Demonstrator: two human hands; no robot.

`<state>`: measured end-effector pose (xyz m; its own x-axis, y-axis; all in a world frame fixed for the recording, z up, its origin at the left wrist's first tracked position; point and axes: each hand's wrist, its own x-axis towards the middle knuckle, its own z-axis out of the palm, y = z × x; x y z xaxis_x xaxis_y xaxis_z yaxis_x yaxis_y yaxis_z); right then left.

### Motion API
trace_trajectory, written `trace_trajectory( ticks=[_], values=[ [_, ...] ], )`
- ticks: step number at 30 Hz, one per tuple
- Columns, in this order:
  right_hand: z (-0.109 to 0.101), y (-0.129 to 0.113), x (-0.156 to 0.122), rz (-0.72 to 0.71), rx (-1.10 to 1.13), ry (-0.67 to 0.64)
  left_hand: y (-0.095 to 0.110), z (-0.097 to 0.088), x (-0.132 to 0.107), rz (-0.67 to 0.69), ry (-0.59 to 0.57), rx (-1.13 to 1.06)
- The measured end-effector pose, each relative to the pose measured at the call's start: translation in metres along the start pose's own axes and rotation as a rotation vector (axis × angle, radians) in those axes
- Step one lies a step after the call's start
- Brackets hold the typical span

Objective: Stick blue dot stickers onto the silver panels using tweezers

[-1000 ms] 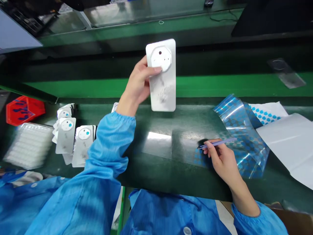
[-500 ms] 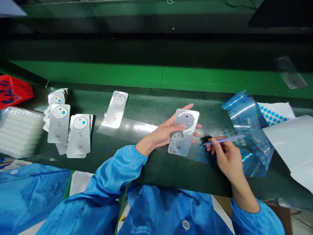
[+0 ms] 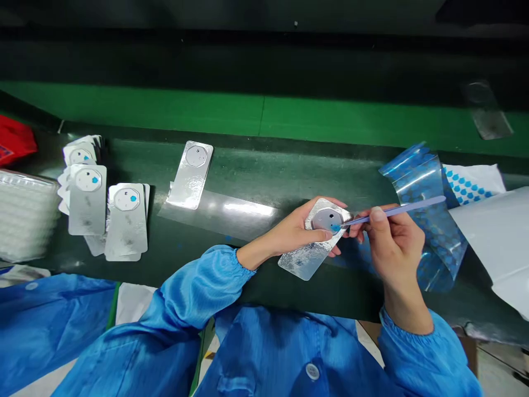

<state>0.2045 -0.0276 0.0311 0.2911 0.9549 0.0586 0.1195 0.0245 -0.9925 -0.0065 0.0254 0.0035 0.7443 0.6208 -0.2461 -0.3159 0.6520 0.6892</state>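
My left hand point(image 3: 295, 231) holds a silvery phone back cover point(image 3: 308, 251) tilted just above the dark green bench, thumb beside its round camera plate point(image 3: 327, 219). My right hand point(image 3: 392, 242) pinches pale purple tweezers point(image 3: 397, 211), their tip touching a small blue dot sticker on that round plate. Both sleeves are blue.
A single cover point(image 3: 190, 175) lies on a clear film strip point(image 3: 231, 212) at centre left. Stacks of covers with blue dots point(image 3: 124, 220) sit further left beside a white tray point(image 3: 25, 215). A blue sticker sheet point(image 3: 430, 220) and white paper point(image 3: 500, 237) lie right. A green conveyor belt point(image 3: 206, 113) runs behind.
My left hand brought the cover down from over the belt to the bench. My right hand lifted the tweezers from the sticker sheet to the cover's round plate, where a blue dot now shows.
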Motion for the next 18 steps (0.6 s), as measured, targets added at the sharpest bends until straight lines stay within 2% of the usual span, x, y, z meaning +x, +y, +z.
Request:
trace_trajectory(
  ticks=[4, 18],
  values=[
    [0.0057, 0.0015, 0.0059, -0.029, 0.012, -0.004, -0.0003, 0.0001, -0.0003, -0.008, -0.003, 0.010],
    [0.0049, 0.0047, 0.0048, -0.056, -0.026, 0.003, -0.0035, -0.0019, 0.0021, -0.001, -0.020, 0.036]
  ],
)
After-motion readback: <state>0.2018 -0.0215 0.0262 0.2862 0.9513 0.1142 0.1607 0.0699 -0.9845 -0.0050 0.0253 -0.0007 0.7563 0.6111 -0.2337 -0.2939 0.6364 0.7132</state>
